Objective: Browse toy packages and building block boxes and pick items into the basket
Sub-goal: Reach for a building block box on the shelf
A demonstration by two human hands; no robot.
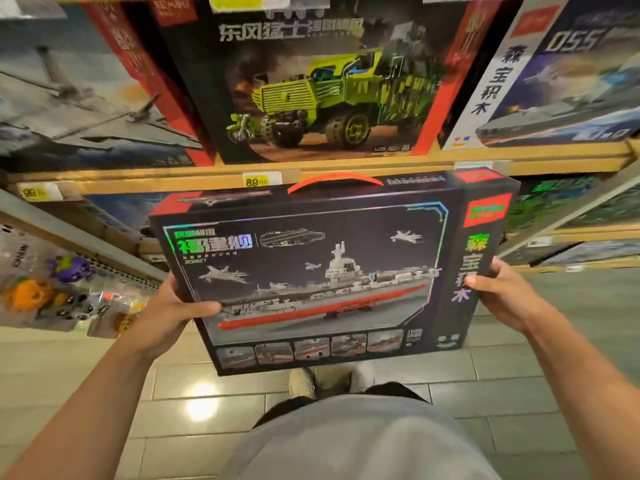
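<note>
Far left: bagged toys (52, 296) hang on a side rack, a jet box (86, 98) sits at the left end of the upper shelf (346, 161). Left hand (173, 313) grips the carrier box (322, 271) at its left edge, thumb laid flat on the front face, other fingers hidden behind. The box is held in the air in front of the shelf edge, well above the floor, front face toward the camera, tilted slightly with the right side higher; red handle (334, 181) on top, untouched. Behind it, the truck box (311, 81) stands mid-shelf, price tag (256, 181) on the shelf lip just below. Right hand (498, 296) clamps the box's right edge, thumb on the front, rest of the fingers out of sight. Further right, the 055 box (561, 74) at the shelf's right end. Step looks like browse/inspect: box is off the shelf, being read. No basket in view, so can't tell where it is. Next move probably needs a keep-or-return call; if keep, locate the basket, maybe shift one hand to the handle, lower the box in flat.
</note>
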